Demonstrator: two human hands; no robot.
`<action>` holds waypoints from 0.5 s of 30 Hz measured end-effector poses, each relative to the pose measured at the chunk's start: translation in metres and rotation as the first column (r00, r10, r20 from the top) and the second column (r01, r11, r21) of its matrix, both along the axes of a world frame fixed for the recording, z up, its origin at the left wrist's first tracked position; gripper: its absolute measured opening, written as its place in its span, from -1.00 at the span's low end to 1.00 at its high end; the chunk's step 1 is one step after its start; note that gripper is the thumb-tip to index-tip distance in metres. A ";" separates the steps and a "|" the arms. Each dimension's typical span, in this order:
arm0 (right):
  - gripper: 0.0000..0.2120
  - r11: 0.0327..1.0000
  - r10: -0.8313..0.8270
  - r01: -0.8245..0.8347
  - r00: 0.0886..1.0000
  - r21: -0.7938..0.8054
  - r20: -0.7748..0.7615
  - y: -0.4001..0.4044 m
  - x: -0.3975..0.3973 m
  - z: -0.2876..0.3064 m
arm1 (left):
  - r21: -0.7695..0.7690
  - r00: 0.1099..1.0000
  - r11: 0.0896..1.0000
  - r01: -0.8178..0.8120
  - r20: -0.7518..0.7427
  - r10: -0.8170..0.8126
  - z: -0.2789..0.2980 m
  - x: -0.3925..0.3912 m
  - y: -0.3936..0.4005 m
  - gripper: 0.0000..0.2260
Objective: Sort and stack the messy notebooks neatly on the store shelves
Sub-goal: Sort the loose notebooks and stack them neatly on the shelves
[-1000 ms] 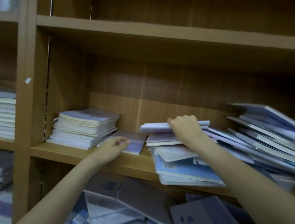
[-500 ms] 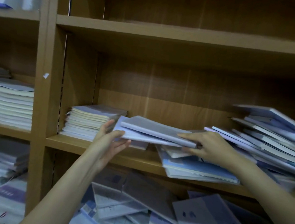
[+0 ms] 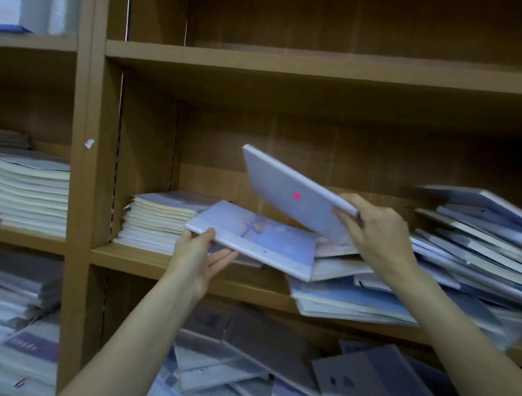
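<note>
- Left hand [image 3: 199,260] has a pale blue notebook [image 3: 254,238] by its near-left corner, thumb on top and fingers spread flat underneath, holding it nearly level just above the middle shelf [image 3: 153,261].
- Right hand [image 3: 373,231] is clamped on the lower right corner of a second notebook [image 3: 289,189], which is tilted steeply with its far corner up in the air; there's a small pink mark on the cover.
- On that middle shelf, against the left wall: a tidy stack [image 3: 160,219], cream page edges squared up.
- Same shelf, right side: a sliding heap [image 3: 482,245] of blue and white notebooks, fanned out and leaning, some overhanging the front edge.
- Shelf below: loose notebooks [image 3: 270,366] scattered at all angles, several in clear wrap.
- Left bay [image 3: 13,234]: a neat cream-edged pile [image 3: 31,195], and more wrapped stacks [image 3: 3,317] on the level under it.
- The top compartment [image 3: 328,68] shows bare wood.
</note>
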State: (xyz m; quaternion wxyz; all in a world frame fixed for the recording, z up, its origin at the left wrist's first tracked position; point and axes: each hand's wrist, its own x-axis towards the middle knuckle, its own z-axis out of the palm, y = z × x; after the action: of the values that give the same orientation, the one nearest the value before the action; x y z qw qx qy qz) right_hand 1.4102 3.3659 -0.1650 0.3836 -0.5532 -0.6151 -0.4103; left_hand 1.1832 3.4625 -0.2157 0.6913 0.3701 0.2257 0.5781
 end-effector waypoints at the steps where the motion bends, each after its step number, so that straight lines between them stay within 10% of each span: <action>1: -0.76 0.998 0.005 -0.005 1.000 0.060 -0.014 0.000 0.003 0.004 | -0.005 0.998 0.999 -0.045 -0.046 0.044 0.000 -0.005 0.003 -0.72; 9: -0.68 1.000 0.009 -0.004 0.971 -0.021 0.237 -0.003 -0.040 -0.032 | 0.106 0.824 0.963 -0.247 -0.500 0.266 0.009 -0.007 0.036 -0.85; 13: -0.59 0.994 -0.021 0.057 0.933 -0.091 0.359 0.002 -0.077 -0.057 | 0.017 0.871 0.999 -0.048 -0.489 0.050 -0.001 -0.013 0.026 -0.74; 15: -0.42 0.927 0.152 -0.042 0.950 -0.372 0.273 -0.006 -0.078 -0.062 | 0.014 0.837 0.996 0.092 -0.542 -0.069 -0.003 -0.021 0.017 -0.72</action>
State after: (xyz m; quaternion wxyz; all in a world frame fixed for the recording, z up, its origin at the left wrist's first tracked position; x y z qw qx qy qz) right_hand 1.3318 3.3604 -0.2274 0.1986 -0.5150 -0.7575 -0.3487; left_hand 1.1627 3.4798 -0.2185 0.6158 0.5408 0.3844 0.4250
